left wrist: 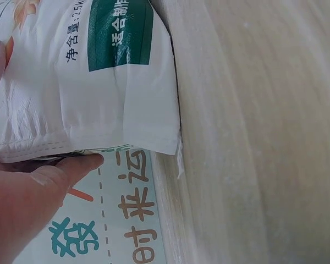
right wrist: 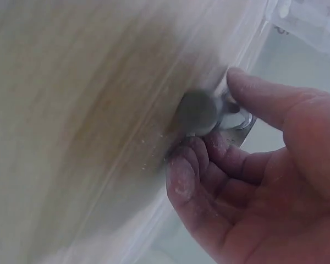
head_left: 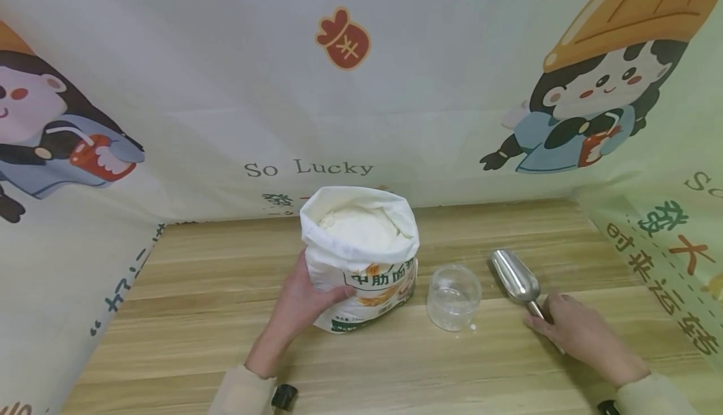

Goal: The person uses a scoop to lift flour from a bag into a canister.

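A white printed flour bag stands on the table with its top rolled back, white flour showing inside. My left hand grips the bag's left side, thumb on the printed front and fingers round the edge. In the left wrist view the bag's bottom edge meets the wood. To the right, a metal scoop lies with its bowl pointing away from me. My right hand holds its handle between thumb and curled fingers. White powder dusts those fingers in the right wrist view.
A small clear plastic cup stands between the bag and the scoop. The wood-grain table is bounded by a printed cloth at the back and both sides. Black wrist straps sit at the sleeves.
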A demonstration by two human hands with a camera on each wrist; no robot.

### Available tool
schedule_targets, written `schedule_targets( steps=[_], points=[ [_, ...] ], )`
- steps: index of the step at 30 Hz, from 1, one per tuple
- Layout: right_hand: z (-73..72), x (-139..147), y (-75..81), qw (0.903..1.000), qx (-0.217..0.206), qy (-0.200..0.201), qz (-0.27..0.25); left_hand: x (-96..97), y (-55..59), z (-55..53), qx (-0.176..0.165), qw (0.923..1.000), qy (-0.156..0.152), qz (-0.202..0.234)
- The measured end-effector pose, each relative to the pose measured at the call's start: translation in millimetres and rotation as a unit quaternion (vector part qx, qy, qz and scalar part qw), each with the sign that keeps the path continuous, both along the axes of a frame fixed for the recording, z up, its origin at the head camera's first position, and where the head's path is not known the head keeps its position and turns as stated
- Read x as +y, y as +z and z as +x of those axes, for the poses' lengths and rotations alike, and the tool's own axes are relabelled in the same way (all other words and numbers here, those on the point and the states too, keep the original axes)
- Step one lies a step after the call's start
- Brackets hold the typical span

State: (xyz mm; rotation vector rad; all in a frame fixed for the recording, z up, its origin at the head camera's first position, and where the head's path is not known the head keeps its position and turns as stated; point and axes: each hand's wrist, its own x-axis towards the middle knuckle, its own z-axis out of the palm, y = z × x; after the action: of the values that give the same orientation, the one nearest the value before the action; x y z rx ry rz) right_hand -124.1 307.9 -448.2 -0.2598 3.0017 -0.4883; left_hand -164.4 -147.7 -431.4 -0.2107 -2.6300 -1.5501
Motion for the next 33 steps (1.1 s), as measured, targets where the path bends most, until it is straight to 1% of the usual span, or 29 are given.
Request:
schedule_targets(
  steps=[4, 8, 13, 16, 21, 26, 29, 33],
  points=[
    [1.3, 2.0, -2.3, 0.9996, 0.011, 0.024, -0.007, 0.0, 0.2, 0.1, 0.003, 1.0000, 0.001, -0.001],
    [1.1, 4.1, -3.3, 0.9992, 0.012, 0.036, -0.012, -0.3, -1.0, -0.4, 0.006, 1.0000, 0.002, -0.002],
    [1.0, 5.9, 0.1, 0.9993, -0.025, 0.017, -0.020, 0.1, -1.3, 0.0, 0.004, 1.0000, 0.004, 0.001],
    [2.7, 6.9, 1.4, 0.9993, -0.029, 0.011, -0.021, -0.2, -1.9, -0.1, 0.004, 1.0000, 0.006, 0.004],
    [4.2, 8.8, 5.2, 0.9989, 0.030, 0.012, -0.034, -0.4, -1.9, 0.1, 0.003, 1.0000, 0.006, 0.005],
    [1.9, 7.9, 20.9, 0.9955, 0.082, 0.005, -0.048, -0.3, -1.2, 0.4, 0.002, 1.0000, 0.008, 0.006],
    [0.6, 6.3, 30.9, 0.9912, 0.123, 0.011, -0.047, -0.1, -0.4, 0.7, 0.001, 0.9999, 0.009, 0.004],
    [0.1, 2.1, 42.8, 0.9823, 0.182, 0.021, -0.039, 0.2, 0.4, 0.2, 0.003, 1.0000, 0.007, 0.001]
  ],
)
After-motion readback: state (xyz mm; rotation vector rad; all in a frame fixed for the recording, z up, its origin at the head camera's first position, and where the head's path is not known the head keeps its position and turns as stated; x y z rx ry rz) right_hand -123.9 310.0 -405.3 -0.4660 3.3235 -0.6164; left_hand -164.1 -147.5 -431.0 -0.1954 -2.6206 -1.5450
